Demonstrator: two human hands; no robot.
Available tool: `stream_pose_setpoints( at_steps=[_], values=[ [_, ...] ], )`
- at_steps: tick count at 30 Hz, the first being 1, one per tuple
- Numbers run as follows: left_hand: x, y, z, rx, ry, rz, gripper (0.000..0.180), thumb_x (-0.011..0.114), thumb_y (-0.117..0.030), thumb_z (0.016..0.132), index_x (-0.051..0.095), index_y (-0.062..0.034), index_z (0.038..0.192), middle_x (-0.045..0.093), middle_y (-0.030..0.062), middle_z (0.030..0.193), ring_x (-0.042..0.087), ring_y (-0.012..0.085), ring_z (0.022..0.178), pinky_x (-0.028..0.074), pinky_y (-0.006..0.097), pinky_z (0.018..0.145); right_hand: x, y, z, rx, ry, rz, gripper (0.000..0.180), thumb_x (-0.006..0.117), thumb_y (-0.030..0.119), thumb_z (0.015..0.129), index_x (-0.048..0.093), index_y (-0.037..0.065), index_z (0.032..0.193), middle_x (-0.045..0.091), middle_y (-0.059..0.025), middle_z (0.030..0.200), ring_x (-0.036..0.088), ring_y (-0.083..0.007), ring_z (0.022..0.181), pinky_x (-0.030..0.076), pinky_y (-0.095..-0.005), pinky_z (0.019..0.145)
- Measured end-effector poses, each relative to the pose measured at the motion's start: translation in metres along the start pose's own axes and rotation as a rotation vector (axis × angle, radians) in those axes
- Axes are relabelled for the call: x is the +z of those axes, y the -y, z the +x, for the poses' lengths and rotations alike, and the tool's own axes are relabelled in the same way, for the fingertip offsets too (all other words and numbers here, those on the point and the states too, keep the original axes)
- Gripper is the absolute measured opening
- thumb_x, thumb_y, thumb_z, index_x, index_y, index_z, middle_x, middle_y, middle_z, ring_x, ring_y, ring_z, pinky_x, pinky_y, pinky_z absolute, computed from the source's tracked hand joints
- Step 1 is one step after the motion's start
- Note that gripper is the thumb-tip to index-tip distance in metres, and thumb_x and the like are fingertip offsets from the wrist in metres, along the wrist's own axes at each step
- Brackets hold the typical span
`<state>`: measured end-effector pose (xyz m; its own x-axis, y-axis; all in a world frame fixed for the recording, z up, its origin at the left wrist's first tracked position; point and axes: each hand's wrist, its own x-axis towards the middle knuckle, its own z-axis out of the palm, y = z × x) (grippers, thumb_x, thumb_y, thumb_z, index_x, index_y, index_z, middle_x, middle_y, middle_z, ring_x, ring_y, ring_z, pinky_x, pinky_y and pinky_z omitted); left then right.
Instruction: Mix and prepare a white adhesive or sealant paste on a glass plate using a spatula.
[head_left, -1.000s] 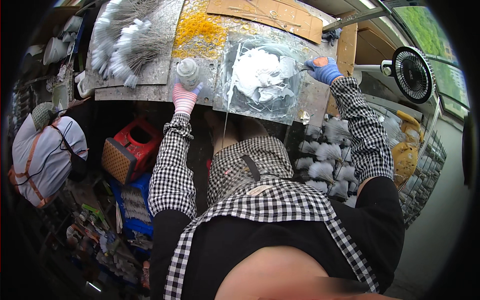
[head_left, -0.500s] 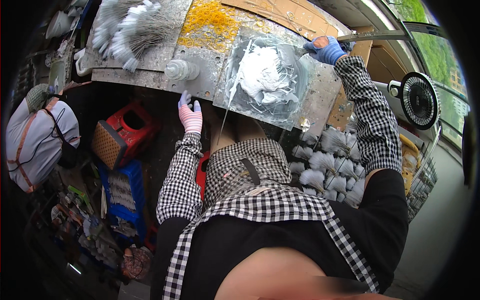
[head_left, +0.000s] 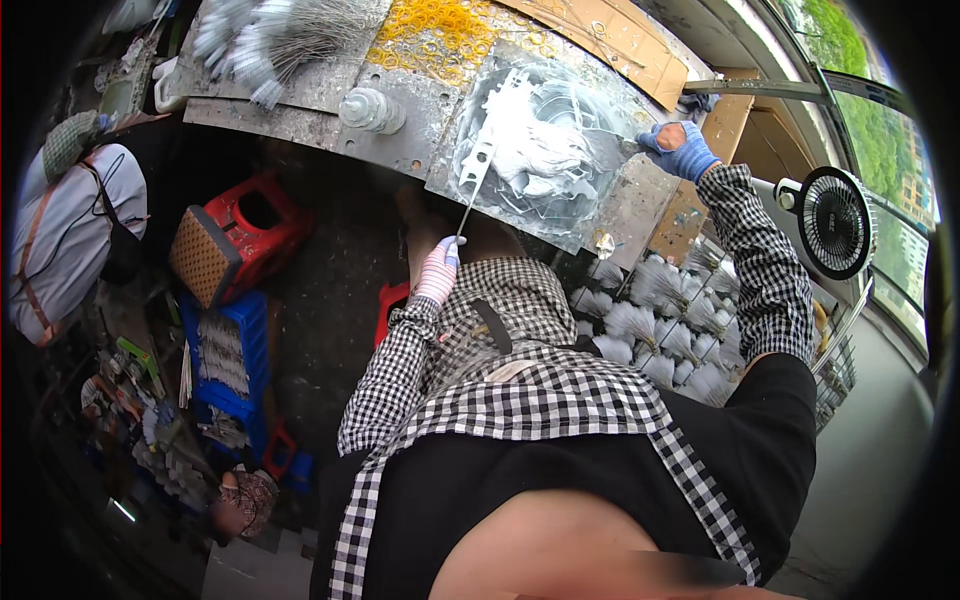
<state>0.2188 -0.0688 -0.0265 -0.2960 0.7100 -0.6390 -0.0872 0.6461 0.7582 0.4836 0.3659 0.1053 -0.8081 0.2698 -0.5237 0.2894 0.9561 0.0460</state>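
Observation:
My left hand (head_left: 438, 270), in a pink striped glove with pale purple fingertips, is closed round the lower end of a thin rod (head_left: 466, 215). The rod slants up past the table edge to a flat white piece with holes (head_left: 482, 158), at the left side of a mound of white paste (head_left: 545, 155). The paste is spread over a grey, smeared sheet (head_left: 585, 215). My right hand (head_left: 682, 150), in a blue glove, is closed at the sheet's right edge. Something thin and greyish shows at its fingertips, too small to name.
Behind the paste lie yellow rings (head_left: 430, 35) and white bundles with wire stems (head_left: 275, 40). A clear bottle (head_left: 370, 110) stands near the table edge. More bundles (head_left: 660, 300) fill a rack below right, beside a fan (head_left: 833, 222). A red stool (head_left: 255, 225) and blue crate (head_left: 235, 360) are left.
My left hand has moved right from beside the table edge and taken hold of the rod, open before, now closed. My right hand has shifted slightly right and down, still closed.

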Motion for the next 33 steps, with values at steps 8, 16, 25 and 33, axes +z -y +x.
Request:
stream_pose_setpoints(
  at_steps=[8,16,25,33],
  values=[
    [0.001,-0.009,-0.003,-0.045,0.029,0.120,0.030,0.041,-0.010,0.101,0.062,-0.0127,0.123,0.051,-0.0026,0.073,0.044,0.0040,0.064,0.040,0.022,0.057,0.008,0.061,-0.005,0.071,-0.186,0.191,0.017,0.060,0.027,0.087,0.063,0.019,0.102,0.063,-0.0079,0.073,0.065,-0.0287,0.070,0.050,-0.0438,0.057],
    [-0.009,-0.022,0.005,0.091,0.065,0.194,0.028,0.043,-0.012,0.099,0.062,-0.0125,0.121,0.053,0.0024,0.069,0.049,0.0110,0.057,0.044,0.029,0.053,0.045,0.062,-0.054,0.189,-0.071,0.204,0.020,0.061,0.028,0.085,0.064,0.019,0.103,0.064,-0.0081,0.076,0.065,-0.0302,0.074,0.051,-0.0429,0.061],
    [-0.023,-0.042,0.014,0.093,0.144,0.253,0.024,0.043,-0.016,0.100,0.063,-0.0087,0.113,0.060,0.0041,0.073,0.055,0.0126,0.063,0.048,0.031,0.062,0.094,0.081,-0.108,0.427,-0.021,0.286,0.034,0.062,0.036,0.085,0.063,0.021,0.115,0.068,-0.0092,0.088,0.067,-0.0300,0.082,0.052,-0.0434,0.068],
    [-0.021,-0.057,0.023,0.248,0.132,0.414,0.022,0.047,-0.017,0.097,0.065,-0.0097,0.110,0.061,0.0092,0.073,0.056,0.0171,0.063,0.049,0.034,0.064,0.152,0.188,-0.113,0.751,-0.198,0.529,0.042,0.064,0.038,0.084,0.062,0.019,0.122,0.069,-0.0095,0.100,0.067,-0.0292,0.093,0.051,-0.0422,0.078]
  ],
)
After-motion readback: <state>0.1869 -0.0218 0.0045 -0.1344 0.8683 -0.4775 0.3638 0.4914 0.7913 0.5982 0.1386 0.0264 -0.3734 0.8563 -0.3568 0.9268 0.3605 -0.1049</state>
